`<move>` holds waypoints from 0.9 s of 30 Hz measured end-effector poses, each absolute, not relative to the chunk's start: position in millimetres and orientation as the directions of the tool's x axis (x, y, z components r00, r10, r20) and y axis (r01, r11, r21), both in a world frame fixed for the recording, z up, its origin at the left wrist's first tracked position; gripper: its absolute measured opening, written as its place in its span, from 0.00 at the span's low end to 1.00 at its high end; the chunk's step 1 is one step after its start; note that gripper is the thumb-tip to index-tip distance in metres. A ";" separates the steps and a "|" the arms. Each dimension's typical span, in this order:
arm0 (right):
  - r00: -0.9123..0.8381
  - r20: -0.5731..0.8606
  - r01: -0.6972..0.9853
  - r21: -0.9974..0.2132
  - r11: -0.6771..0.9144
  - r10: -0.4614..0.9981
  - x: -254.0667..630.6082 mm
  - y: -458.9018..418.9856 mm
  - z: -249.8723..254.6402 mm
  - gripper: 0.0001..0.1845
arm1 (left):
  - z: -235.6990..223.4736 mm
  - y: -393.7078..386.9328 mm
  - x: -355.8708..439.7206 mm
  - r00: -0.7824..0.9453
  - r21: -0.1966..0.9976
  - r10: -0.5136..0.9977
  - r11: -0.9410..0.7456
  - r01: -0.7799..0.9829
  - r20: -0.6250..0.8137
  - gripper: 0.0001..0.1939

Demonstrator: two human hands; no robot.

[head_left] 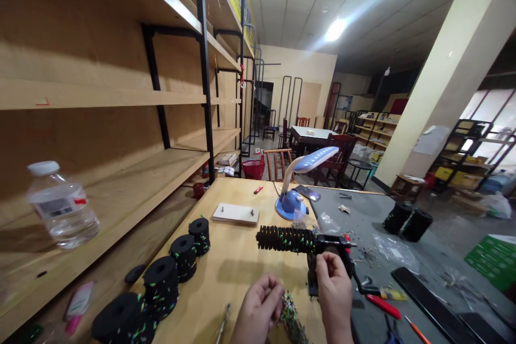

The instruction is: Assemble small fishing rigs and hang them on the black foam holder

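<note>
My left hand [260,309] is closed at the front of the table, its fingers against a bundle of thin wire pieces with small multicoloured heads [291,312]. My right hand [335,293] is raised with thumb and fingers pinched together; whatever is between them is too small to make out. Just behind it stands a black hand-cranked winder [328,242] with a crank handle at its right. A ribbed black roll [286,239], dotted with green and yellow bits, sticks out leftward from the winder. Neither hand visibly grips the crank.
Several black spools [161,282] line the table's left edge. Behind are a white board with two pegs [236,214] and a blue desk lamp [289,204]. Two black rolls [417,224], a red-handled tool [382,306] and a black flat bar [423,301] lie right. A bottle [62,209] stands on the shelf.
</note>
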State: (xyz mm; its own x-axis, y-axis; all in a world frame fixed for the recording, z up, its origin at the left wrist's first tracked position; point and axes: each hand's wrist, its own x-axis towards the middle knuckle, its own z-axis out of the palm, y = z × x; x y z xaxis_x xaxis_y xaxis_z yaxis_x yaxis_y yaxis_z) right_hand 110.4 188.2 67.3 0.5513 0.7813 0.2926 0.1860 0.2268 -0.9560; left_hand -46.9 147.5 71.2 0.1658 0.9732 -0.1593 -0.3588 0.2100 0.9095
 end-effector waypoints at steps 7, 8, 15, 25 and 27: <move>0.507 0.284 0.291 -0.945 0.148 0.814 107.8 183.7 45.2 0.22 | 66.6 148.0 -40.3 0.161 0.926 0.978 0.181 -0.332 -0.133 0.24; 0.505 0.286 0.308 -0.941 0.140 0.815 106.1 183.9 41.6 0.22 | 66.4 148.1 -39.5 0.162 0.925 0.977 0.185 -0.332 -0.137 0.24; 0.559 0.329 0.394 -0.913 0.105 0.761 97.8 189.0 20.2 0.22 | 71.4 147.0 -39.7 0.161 0.922 0.971 0.223 -0.318 -0.179 0.25; 0.626 0.289 0.323 -0.941 0.096 0.724 84.3 204.4 20.4 0.21 | 69.7 146.9 -42.7 0.164 0.931 0.972 0.210 -0.300 -0.167 0.24; 0.608 0.309 0.299 -0.942 0.149 0.732 84.5 203.4 19.4 0.20 | 69.0 146.8 -44.2 0.157 0.931 0.973 0.208 -0.298 -0.167 0.25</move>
